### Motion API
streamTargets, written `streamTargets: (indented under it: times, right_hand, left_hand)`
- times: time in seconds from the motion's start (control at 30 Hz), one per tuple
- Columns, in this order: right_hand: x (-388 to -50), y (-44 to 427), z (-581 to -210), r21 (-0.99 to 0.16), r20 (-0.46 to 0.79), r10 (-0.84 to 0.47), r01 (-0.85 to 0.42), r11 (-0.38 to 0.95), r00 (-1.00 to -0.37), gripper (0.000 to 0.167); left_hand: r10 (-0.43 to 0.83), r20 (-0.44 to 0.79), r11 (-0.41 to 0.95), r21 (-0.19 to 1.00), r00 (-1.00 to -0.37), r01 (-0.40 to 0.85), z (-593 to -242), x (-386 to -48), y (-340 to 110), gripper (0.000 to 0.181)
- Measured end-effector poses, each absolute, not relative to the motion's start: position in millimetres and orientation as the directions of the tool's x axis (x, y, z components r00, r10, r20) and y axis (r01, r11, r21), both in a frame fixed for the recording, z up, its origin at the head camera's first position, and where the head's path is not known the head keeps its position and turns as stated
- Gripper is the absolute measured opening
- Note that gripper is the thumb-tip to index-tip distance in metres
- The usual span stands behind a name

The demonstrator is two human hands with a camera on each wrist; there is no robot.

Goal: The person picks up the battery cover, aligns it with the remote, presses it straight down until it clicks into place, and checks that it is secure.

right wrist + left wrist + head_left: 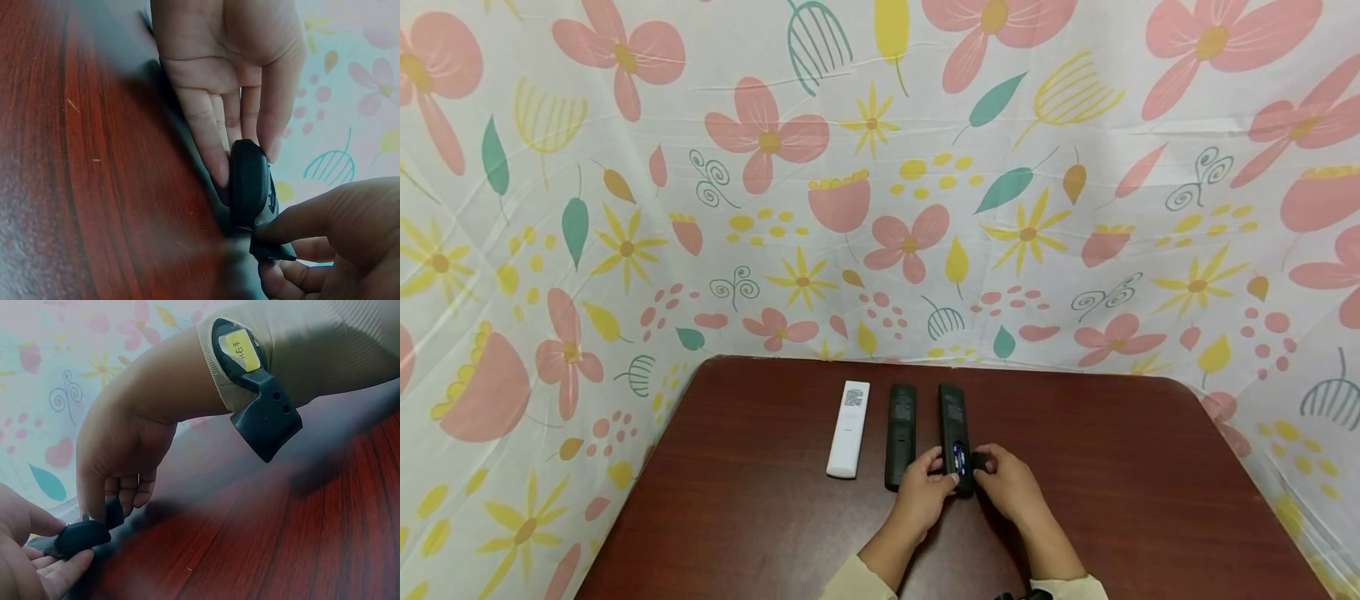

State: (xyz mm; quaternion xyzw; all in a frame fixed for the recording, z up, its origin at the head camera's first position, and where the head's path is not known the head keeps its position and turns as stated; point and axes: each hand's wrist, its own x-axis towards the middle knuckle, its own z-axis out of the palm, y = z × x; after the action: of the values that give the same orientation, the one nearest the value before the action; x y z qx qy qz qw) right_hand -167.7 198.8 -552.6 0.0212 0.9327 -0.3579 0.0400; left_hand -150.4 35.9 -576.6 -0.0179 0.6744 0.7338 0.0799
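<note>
A black remote control (953, 417) lies back side up, its battery compartment open and blue batteries (960, 460) showing inside. My left hand (921, 492) grips its near end between thumb and fingers; the right wrist view shows this left hand (219, 81) pinching the remote's end (249, 184) from both sides. At the remote's right edge, my right hand (1009, 482) pinches a small black battery cover (981, 461). That cover (272, 249) sits between thumb and fingers, right beside the remote. In the left wrist view the right hand (125, 444) reaches down to the remote (81, 537).
A second black remote (901, 435) lies face down just left of the gripped one. Farther left is a white remote (848, 429), also back side up. All are on a dark red wooden table (737, 500), with a floral cloth (880, 167) hanging behind and at both sides.
</note>
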Motion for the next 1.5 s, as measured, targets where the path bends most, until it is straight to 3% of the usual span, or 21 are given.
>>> streamTargets:
  times: [0.8, 1.5]
  right_hand:
    - [-167, 197, -548, -0.704, -0.075, 0.034, 0.077, 0.706, -0.997, 0.036]
    - [-168, 188, -539, -0.785, 0.084, 0.076, -0.019, 0.62, -0.994, 0.04]
  left_hand:
    - [0.114, -0.155, -0.162, 0.972, -0.981, -0.172, -564, -148, 28, 0.059]
    - [0.085, -0.12, -0.228, 0.964, -0.989, -0.137, -553, -147, 12, 0.06]
